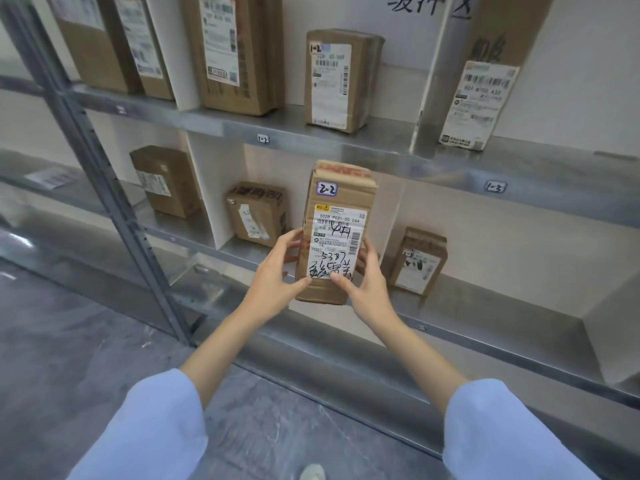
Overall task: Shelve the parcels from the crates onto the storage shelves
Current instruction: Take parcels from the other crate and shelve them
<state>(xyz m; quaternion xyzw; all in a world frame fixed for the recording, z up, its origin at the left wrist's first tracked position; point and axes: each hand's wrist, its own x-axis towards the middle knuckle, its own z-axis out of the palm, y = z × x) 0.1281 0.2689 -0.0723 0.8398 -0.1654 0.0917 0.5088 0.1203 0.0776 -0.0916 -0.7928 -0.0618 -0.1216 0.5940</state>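
Observation:
I hold a tall brown cardboard parcel [337, 216] upright in front of the metal shelves. It carries a white shipping label with handwriting and a small sticker reading 2-2 near its top. My left hand [277, 271] grips its lower left side, and my right hand [363, 282] grips its lower right side with the thumb on the label. The parcel's base hovers just above the front of the lower shelf [450, 327], between two parcels that stand there.
A squat box [256, 213] stands left of the held parcel and a small box [419, 261] to its right. The upper shelf [311, 140], tagged 1-2, holds several labelled boxes. White dividers [214, 188] split the bays. A grey upright post [114, 188] stands at the left.

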